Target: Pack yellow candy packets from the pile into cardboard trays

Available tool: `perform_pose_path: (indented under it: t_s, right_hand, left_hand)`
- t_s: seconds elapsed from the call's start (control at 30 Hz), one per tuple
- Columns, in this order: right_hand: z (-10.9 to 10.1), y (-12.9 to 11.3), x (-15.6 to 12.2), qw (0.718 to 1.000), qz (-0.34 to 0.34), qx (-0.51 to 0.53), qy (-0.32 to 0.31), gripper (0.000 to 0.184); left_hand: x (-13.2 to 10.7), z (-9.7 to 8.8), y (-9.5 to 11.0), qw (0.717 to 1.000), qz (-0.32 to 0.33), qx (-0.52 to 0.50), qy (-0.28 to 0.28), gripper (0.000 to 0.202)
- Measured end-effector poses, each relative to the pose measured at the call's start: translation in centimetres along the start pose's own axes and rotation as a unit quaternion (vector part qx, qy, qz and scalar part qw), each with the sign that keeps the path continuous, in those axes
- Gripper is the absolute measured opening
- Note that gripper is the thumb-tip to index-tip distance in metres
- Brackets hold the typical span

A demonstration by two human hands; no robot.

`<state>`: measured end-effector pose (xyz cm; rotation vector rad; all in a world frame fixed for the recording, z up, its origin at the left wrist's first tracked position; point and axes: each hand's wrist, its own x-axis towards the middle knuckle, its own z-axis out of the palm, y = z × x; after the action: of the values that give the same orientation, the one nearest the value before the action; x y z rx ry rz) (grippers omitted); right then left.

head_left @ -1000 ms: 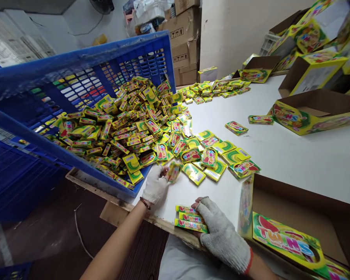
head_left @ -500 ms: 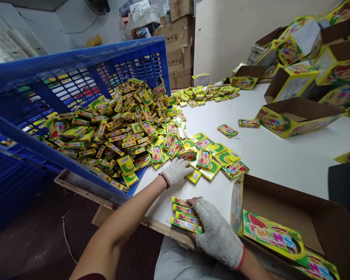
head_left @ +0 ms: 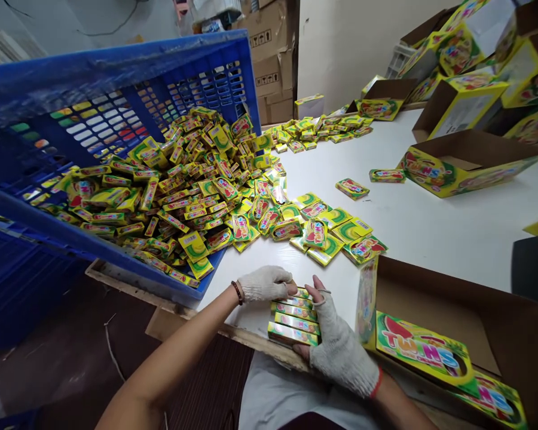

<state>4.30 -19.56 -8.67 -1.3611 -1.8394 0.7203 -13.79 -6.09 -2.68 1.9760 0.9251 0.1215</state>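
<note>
A short row of small yellow-green Twins boxes (head_left: 296, 322) stands on edge at the table's front. My right hand (head_left: 343, 343), in a white glove with bare fingertips, grips this row, thumb at the near end and fingers at the far end. At the row's far end, my gloved left hand (head_left: 266, 283) has its fingers closed on one more small box (head_left: 303, 292), partly hidden by those fingers. Beyond the hands, loose small boxes (head_left: 316, 233) lie flat and overlapping on the white table (head_left: 412, 230).
A tilted blue crate (head_left: 250, 77) at left spills a heap of the same boxes (head_left: 197, 197). An open display carton (head_left: 421, 358) with a Twins front panel is beside my right arm. More open cartons (head_left: 457, 164) are stacked at back right.
My left hand has come back from the loose boxes to the row, bringing one small box from the table to its far end. My right hand stays at the row, fingers more extended.
</note>
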Motion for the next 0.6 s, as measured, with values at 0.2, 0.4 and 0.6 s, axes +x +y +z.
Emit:
perform_pose_path:
  t_s: [0.2,0.4,0.6]
  right_hand:
    - [0.2,0.0,0.3,1.000,-0.020,0.009,-0.019,0.115]
    - [-0.1,0.1,0.8,0.996,-0.033,-0.073,-0.031,0.104]
    - [-0.3,-2.5,1.9,0.996,-0.008,-0.049,-0.071,0.083]
  left_hand:
    - [0.8,3.9,-0.1,0.980,-0.066,-0.152,0.109,0.019]
    - [-1.5,6.0,-0.3,0.931,-0.075,-0.285,0.217,0.049]
    - [-2.9,7.3,-0.2,0.825,-0.076,-0.462,0.316,0.066]
